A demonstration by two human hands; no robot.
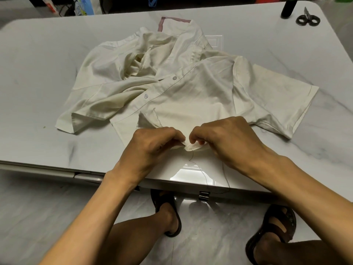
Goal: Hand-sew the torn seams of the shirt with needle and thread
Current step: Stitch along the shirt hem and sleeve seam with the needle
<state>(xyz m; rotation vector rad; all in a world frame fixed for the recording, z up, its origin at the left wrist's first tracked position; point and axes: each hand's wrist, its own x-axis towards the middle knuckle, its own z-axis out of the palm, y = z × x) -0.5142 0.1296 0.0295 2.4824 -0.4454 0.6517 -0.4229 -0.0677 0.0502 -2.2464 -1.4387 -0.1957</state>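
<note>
A crumpled cream shirt (172, 81) with white buttons lies spread on the marble-look table (38, 73). Its near hem edge is lifted at the table's front. My left hand (150, 148) pinches that folded edge from the left. My right hand (227, 140) pinches the fabric from the right, with a thin needle (189, 144) showing between its fingertips at the edge. A dark thread (202, 169) trails from the needle down over the table's front edge.
Black-handled scissors (308, 18) and a dark thread spool (287, 7) stand at the far right corner. Boxes and clutter line the floor behind the table. Below the front edge are my legs and feet in dark sandals (166, 211).
</note>
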